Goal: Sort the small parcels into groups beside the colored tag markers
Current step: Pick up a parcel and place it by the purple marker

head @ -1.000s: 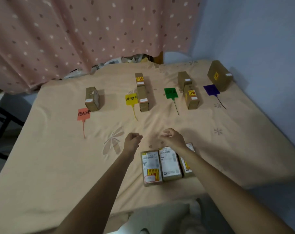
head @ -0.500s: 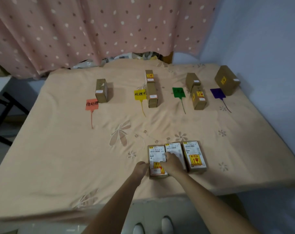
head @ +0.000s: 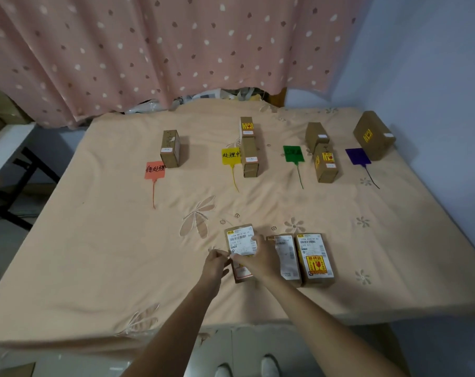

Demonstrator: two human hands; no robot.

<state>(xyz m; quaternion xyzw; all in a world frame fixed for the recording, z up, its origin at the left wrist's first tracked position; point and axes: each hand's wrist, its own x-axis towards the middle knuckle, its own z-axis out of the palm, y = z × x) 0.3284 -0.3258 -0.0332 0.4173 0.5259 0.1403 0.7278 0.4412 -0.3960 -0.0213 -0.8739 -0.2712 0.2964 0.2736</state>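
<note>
**Parcels and tag markers on a peach-clothed surface**

A peach cloth [head: 95, 254] embroidered with pale flowers is spread over the surface that fills most of the frame. A pink dotted curtain [head: 149, 50] is hung across the top, and a pale blue wall [head: 435, 77] is seen at the upper right.

Four tag markers are laid in a row across the upper middle: an orange tag [head: 154, 170], a yellow tag [head: 231, 156], a green tag [head: 293, 153] and a purple tag [head: 357, 156]. Brown boxes are stood just beside each of them.

Three unsorted parcels are lined up at the lower centre. The leftmost parcel [head: 240, 242] is gripped by both hands: its left edge is pinched by the left hand [head: 216, 263], while the right hand [head: 258, 258] is laid over its lower half with curled fingers. The middle parcel [head: 286, 257] and the right parcel [head: 315, 258] are left flat on the cloth, touching each other.
</note>
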